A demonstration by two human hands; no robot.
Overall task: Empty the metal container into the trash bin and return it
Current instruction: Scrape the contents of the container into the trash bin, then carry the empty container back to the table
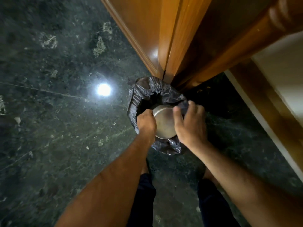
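Metal container: upturned over trash bin, base uppermost. Left hand grips its rim; right hand, fingers spread, touches base.

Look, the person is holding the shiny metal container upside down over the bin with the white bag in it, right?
Almost. The bag lining the trash bin is black, not white, as the head view shows. The rest holds: the metal container is turned bottom-up over the bin's opening, with the left hand gripping its side and the right hand against it.
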